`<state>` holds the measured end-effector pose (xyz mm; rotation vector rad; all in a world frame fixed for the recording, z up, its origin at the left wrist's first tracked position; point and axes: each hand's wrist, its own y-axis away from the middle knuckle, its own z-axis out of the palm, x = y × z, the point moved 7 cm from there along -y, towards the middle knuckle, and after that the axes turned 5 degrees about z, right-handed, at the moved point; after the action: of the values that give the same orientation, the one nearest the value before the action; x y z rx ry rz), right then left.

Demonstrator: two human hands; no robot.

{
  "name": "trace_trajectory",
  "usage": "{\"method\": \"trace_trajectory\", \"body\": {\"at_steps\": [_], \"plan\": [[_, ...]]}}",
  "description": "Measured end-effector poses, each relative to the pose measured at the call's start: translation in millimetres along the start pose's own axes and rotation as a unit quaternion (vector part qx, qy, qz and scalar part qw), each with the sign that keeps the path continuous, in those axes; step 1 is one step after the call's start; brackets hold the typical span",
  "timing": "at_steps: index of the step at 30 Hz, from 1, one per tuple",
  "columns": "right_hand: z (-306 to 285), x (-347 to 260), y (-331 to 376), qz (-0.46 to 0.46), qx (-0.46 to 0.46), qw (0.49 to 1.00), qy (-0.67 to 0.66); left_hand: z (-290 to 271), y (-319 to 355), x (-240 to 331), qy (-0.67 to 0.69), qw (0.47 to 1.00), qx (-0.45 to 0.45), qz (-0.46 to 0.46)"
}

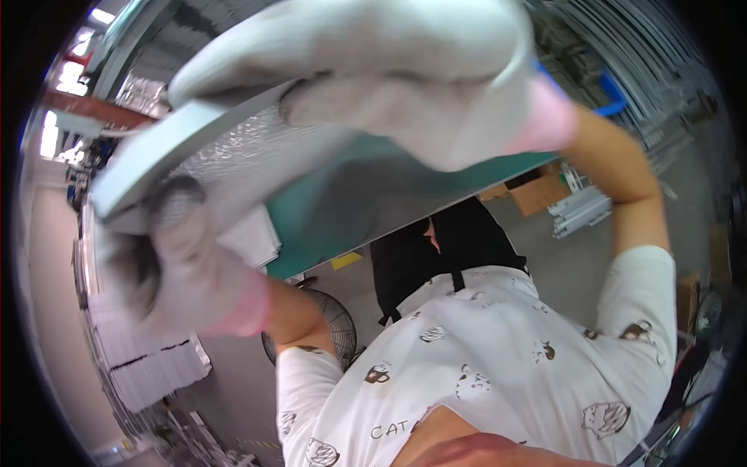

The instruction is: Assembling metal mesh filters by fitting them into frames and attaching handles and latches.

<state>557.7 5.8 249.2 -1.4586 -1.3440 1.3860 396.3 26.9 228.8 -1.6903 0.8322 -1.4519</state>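
A pale grey-blue bar point(167, 148), smooth and slightly bent-looking in the fisheye picture, is raised close to the camera above the bench. Around its far part my right hand point(412, 93) is closed, in a white knit glove with a pink cuff; the glove hides that stretch of the bar. My left hand point(194, 265), in a like glove with dark-stained fingertips, grips the bar near its left end and is blurred by motion. Behind the bar, crinkled silvery wrapping point(249, 144) shows over the green-topped bench point(327, 226).
White sheets point(253, 237) lie at the bench's left corner, with a floor fan point(334, 319) below. Stacked pale lengths point(159, 373) stand at left. To the right are a cardboard box point(537, 194), grey profiles point(580, 210) and a blue crate point(613, 93).
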Motion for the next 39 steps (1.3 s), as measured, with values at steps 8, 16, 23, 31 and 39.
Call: {"method": "trace_trajectory", "body": {"at_steps": [8,16,23,31,39], "plan": [[-27,132,183,0.496,-0.079,0.861,0.086,78,20,-75,-0.402,0.839,-0.234,0.283],[-154,157,285,0.532,-0.222,0.492,0.653,95,33,-72,-0.563,0.798,-0.126,0.175],[-79,78,198,0.621,0.247,0.742,-0.041,107,3,-113,-0.609,0.782,-0.09,0.101],[-40,60,178,0.644,0.253,0.71,-0.13,115,7,-117,-0.62,0.775,-0.08,0.091],[-65,61,167,0.612,0.193,0.764,-0.075,110,4,-121,-0.6,0.788,-0.098,0.093]]}}
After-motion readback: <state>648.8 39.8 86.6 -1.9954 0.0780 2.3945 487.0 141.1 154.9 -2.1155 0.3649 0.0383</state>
